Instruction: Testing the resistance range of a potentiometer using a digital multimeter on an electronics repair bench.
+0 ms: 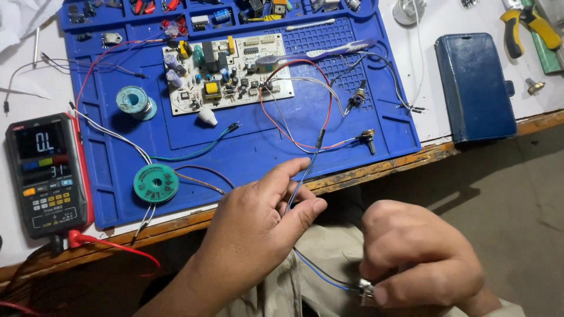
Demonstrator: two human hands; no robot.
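My left hand (258,223) pinches a thin blue and black wire pair (305,176) between thumb and fingers, just in front of the table edge. The wires run up to a joint (321,138) on the blue work mat (247,147) and down to a small metal part (365,289) that my right hand (417,258) grips over my lap. A white circuit board (226,70) with many components lies on the mat, with red and white wires leading from it to a small potentiometer (367,137) and a switch (357,98).
A multimeter (47,173) lies at the left with red leads (111,243). A green wick spool (155,183) and a solder reel (135,101) sit on the mat. A dark blue phone case (474,87) and yellow-handled pliers (529,26) lie at the right. Part trays (217,12) line the mat's far edge.
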